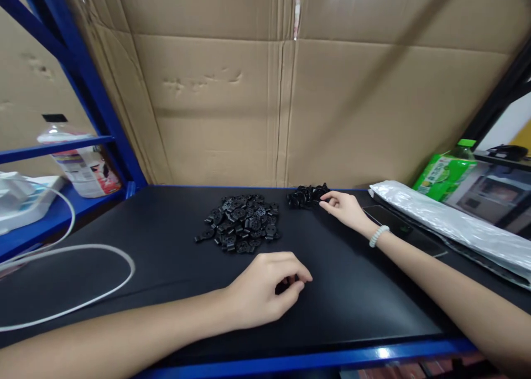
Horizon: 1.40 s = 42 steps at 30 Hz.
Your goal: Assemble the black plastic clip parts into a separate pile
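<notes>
My left hand (271, 287) rests low over the black tabletop, in front of the larger heap, its fingers curled toward the thumb. Something dark shows in the hollow of that hand, too shaded to name. My right hand (346, 210) wears a pale beaded bracelet (379, 235) at the wrist. It reaches to the right edge of a smaller pile of glossy black curved pieces (305, 196); thumb and forefinger are slightly apart there. Left of this pile lies the larger heap of small black plastic parts (244, 221), round with slotted faces and short tabs.
A white cable (128, 263) loops over the left of the black table (166, 268). On the right lie a dark flat phone-like slab (398, 229) and a silvery plastic-wrapped package (448, 216). Cardboard (215, 113) walls the back; a bottle (85, 166) stands beside the blue frame (89, 86).
</notes>
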### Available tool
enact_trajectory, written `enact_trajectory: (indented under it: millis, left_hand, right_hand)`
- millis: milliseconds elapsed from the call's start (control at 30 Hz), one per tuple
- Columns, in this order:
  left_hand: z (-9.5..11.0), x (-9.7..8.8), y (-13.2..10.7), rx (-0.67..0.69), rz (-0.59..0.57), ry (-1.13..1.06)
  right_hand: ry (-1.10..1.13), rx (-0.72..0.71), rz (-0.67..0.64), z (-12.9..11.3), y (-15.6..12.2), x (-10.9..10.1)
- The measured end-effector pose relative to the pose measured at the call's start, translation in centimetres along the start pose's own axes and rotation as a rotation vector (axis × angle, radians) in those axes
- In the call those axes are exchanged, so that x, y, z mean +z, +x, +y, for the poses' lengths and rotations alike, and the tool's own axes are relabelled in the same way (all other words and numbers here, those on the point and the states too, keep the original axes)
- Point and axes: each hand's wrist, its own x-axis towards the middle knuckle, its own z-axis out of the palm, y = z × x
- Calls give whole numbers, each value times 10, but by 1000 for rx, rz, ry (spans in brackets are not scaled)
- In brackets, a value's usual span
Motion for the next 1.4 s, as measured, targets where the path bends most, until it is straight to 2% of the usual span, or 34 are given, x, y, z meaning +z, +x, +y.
enact_trajectory:
  millis: [100, 267, 433, 567, 667, 767, 867, 967, 1067, 1133, 1300, 1400]
  left_hand:
    - [2, -2, 1, 27, -2, -2]
    - [4, -1, 1, 9, 50, -41]
    - [5, -1, 2, -12, 49, -47]
    - [5, -2, 2, -15, 33, -53]
    - [5, -3, 3, -41, 53, -83]
    - [4, -2, 4, -166, 107, -211]
    - [0, 0, 6, -355, 185, -467]
    - [-3, 0, 8, -495, 241, -672]
    - [-3, -3, 10, -545, 271, -756]
    - [-3, -3, 10, -538, 301, -779]
    - [-5, -1, 8, -528, 390, -810]
    - [-1, -2, 7, -507, 397, -768]
  right_hand:
    - [-22, -18, 16, -1, 3, 4]
    - [-35, -42, 153, -8, 2, -1]
    - [-12, -80, 122, -10, 0, 4]
    - [69, -40, 159, -13, -1, 3]
    - [182, -4, 140, -21, -7, -3]
    - [284, -20, 100, -39, -18, -9]
    - [346, -95, 53, -67, -35, -13]
    - [337, -274, -39, -93, -53, -16]
    - [342, -371, -158, -108, -66, -14]
    - [383, -354, -201, -112, -72, -12]
    - [559, -132, -303, -115, -79, -2]
    - [619, -67, -306, -117, -79, 2]
